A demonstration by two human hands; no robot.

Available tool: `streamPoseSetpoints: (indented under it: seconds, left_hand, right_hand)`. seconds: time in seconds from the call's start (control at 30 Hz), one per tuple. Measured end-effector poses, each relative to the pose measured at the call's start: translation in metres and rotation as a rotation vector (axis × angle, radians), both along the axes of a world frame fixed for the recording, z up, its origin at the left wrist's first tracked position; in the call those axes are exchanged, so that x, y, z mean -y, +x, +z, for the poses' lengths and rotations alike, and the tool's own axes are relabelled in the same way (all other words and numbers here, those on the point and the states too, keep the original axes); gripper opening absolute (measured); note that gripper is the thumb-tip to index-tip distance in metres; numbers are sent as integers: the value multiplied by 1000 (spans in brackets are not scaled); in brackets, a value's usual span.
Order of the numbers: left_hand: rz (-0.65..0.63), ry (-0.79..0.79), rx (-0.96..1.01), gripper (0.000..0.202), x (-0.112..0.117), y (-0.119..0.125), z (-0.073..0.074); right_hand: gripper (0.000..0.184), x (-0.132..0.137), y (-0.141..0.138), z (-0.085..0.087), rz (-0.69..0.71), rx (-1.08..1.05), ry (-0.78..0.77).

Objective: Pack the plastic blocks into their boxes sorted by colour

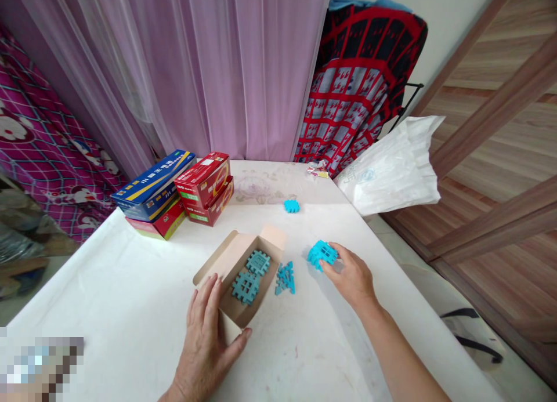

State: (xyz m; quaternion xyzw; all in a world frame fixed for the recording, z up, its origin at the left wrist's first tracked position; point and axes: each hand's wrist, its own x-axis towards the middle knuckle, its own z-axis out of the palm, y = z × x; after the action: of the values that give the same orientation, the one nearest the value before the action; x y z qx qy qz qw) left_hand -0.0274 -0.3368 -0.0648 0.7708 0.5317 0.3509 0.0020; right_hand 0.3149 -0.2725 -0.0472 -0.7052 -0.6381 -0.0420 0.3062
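Observation:
A small open cardboard box [226, 263] lies on the white table [130, 297], with two teal grid-shaped plastic pieces [252, 277] inside. My left hand [206, 338] clasps the box's near end, fingers on its left side, thumb at its right. My right hand [350, 274] grips a bright blue cluster of joined pieces [322, 253] resting on the table right of the box. A teal piece [286, 278] stands just outside the box mouth. Another blue piece [291, 205] lies farther back.
Stacked red and blue cartons [174, 190] sit at the table's back left. A white plastic bag [391, 170] hangs over the back right corner. Behind are a pink curtain [209, 65] and a red patterned cloth [361, 77] on a rack. The table's right edge drops to wooden flooring.

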Motion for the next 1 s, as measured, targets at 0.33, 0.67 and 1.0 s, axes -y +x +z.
streamPoseSetpoints:
  seconds: [0.33, 0.67, 1.0]
  left_hand:
    - [-8, 0, -14, 87, 0, 0, 3]
    - [-17, 6, 22, 88, -2, 0, 3]
    - [6, -16, -1, 92, 1, 1, -2]
  right_hand:
    - [39, 10, -34, 37, 85, -313, -42]
    - [35, 22, -55, 43, 250, -352, -64]
    - [36, 37, -114, 74, 525, -163, 18]
